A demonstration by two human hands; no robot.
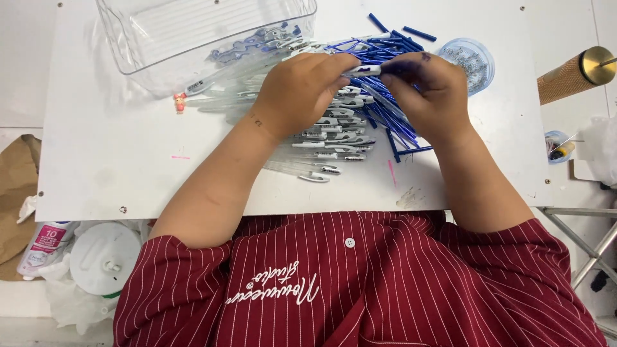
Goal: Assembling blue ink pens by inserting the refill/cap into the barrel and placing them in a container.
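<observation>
White and clear plastic makes up the pen barrel [364, 71] pinched between both hands above the white table [109, 148]. Its long axis runs nearly level across the view, left to right, with the right end perhaps tilted slightly up. The left hand [302, 90] closes thumb and fingers around its left end; the right hand [424, 90], fingertips stained blue, grips the right end, which may carry a blue piece, though fingers hide it. Beneath lie a row of clear pen barrels [337, 132] and a heap of blue refills [389, 112]. A clear plastic bin [193, 32] sits at the table's far left, a small round container [468, 61] to the right.
</observation>
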